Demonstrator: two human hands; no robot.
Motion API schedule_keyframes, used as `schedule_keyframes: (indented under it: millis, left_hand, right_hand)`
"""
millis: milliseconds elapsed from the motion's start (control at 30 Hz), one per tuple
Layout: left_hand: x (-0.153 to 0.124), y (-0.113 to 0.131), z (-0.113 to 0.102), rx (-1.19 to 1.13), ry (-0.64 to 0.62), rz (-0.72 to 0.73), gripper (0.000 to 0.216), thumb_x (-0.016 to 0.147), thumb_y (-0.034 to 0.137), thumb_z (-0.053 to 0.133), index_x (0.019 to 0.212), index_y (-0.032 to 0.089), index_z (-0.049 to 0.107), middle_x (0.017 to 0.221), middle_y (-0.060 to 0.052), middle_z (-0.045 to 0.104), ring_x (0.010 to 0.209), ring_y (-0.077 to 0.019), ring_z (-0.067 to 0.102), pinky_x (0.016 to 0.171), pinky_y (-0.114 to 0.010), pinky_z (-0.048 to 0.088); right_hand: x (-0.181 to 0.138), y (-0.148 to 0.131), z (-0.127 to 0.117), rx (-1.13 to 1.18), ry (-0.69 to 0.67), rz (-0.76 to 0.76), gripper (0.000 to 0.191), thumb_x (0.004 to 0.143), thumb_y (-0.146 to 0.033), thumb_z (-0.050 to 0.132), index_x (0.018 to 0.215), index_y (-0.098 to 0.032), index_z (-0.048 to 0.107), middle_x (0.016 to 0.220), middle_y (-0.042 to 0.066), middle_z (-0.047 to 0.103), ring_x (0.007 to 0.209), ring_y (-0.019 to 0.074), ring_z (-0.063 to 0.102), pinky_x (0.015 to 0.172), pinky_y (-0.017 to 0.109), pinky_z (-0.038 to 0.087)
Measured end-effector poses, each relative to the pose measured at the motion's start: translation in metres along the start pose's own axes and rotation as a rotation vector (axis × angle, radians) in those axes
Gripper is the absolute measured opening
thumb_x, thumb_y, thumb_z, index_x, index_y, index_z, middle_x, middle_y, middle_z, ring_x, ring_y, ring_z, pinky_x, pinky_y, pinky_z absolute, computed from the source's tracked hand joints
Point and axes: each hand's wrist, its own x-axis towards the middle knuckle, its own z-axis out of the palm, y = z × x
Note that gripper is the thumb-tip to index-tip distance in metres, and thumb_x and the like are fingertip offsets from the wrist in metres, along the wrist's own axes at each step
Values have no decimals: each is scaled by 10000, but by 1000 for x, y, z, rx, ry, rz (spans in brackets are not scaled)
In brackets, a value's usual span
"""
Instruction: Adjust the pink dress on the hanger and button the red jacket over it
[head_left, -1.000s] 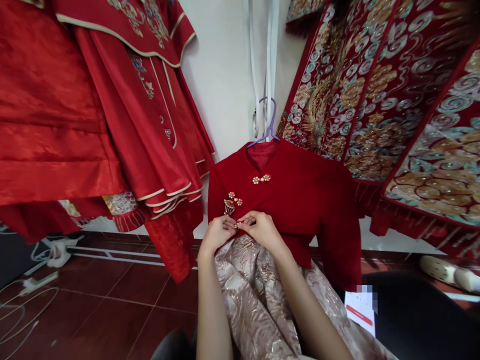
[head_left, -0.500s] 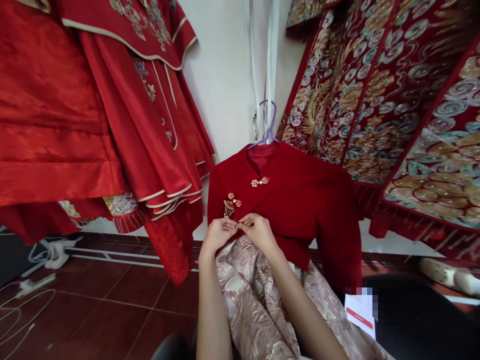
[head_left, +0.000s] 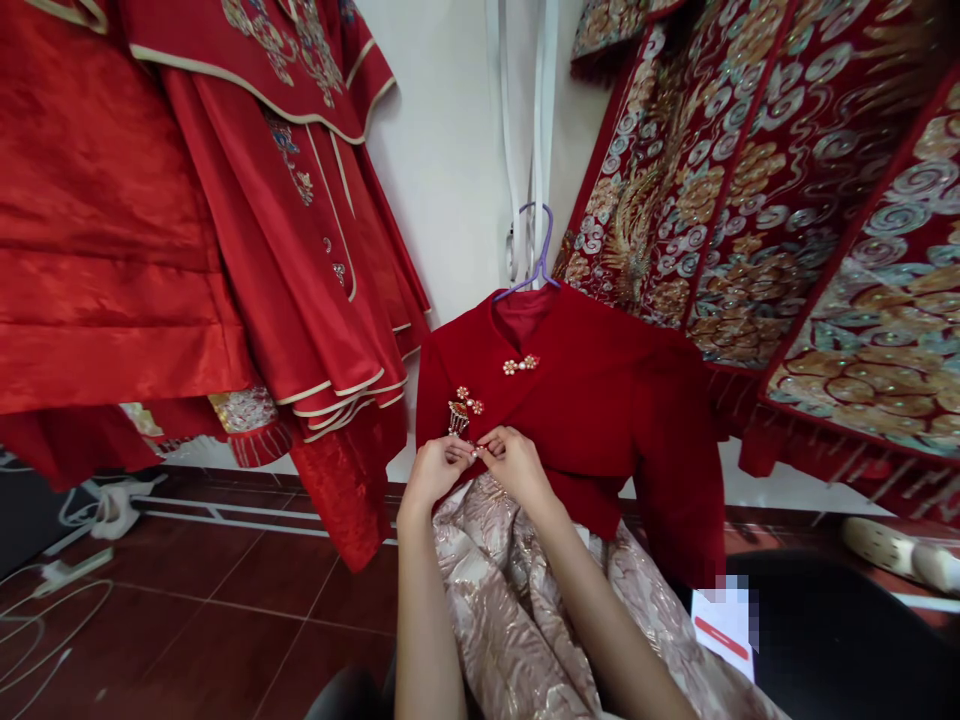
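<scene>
A dark red velvet jacket [head_left: 600,400] hangs on a purple hanger [head_left: 534,255] in front of me. Pearl flower clasps close its front at the collar [head_left: 520,365] and lower left, where a gold tassel clasp [head_left: 463,408] dangles. My left hand [head_left: 435,470] and my right hand [head_left: 514,462] meet fingertip to fingertip at the jacket's front edge just below the tassel clasp, both pinched on a small fastening there. A pale pink-gold brocade skirt [head_left: 517,600] spills from under the jacket, beneath my forearms.
Red satin garments [head_left: 225,250] hang at the left. Heavily embroidered red and gold robes [head_left: 787,200] hang at the right. White straps [head_left: 525,120] run down the wall. White cables [head_left: 60,570] lie on the brown tiled floor. A white tag [head_left: 724,628] and a dark seat sit at lower right.
My hands have stayed pinched together at the same fastening; the view has dropped slightly and the fingers have shifted a little.
</scene>
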Motion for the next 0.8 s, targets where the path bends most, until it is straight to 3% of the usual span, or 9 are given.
schedule_keyframes:
  millis: [133, 233, 300, 567, 800]
  left_hand:
    - [-4, 8, -15, 49, 161, 19, 254, 732, 219, 644, 980, 168, 658, 808, -41, 727, 693, -145, 660, 697, -251, 506]
    - [-8, 16, -26, 92, 344, 36, 177, 782, 295, 600, 901, 188, 676, 852, -38, 722, 698, -138, 648, 688, -238, 497]
    - [-10, 21, -30, 72, 389, 48, 188, 793, 326, 591, 887, 186, 675, 878, -41, 718, 716, -139, 647, 692, -235, 497]
    - [-9, 21, -14, 75, 84, 43, 163, 763, 243, 589, 874, 174, 686, 861, -46, 724, 735, -155, 659, 710, -248, 504]
    - [-7, 13, -10, 129, 35, 6, 175, 732, 211, 581, 852, 164, 700, 823, -47, 728, 708, -165, 663, 669, -245, 492]
  right_hand:
    - [-5, -17, -32, 100, -95, 54, 179, 764, -268, 652, 915, -175, 681, 808, 37, 698, 702, 138, 642, 688, 248, 514]
    - [-11, -33, -56, 138, -35, 35, 193, 802, -335, 613, 923, -203, 683, 821, 26, 701, 682, 131, 637, 670, 252, 514]
    - [-13, -41, -65, 181, -7, 22, 213, 825, -368, 580, 928, -208, 675, 823, 24, 696, 668, 126, 631, 656, 252, 514]
    - [-15, -45, -60, 204, -39, 40, 300, 808, -388, 593, 1032, -189, 611, 791, 23, 675, 593, 116, 606, 607, 252, 511]
    - [-13, -28, -44, 55, -198, 82, 140, 803, -234, 555, 900, -185, 644, 814, 39, 709, 677, 144, 657, 642, 245, 496]
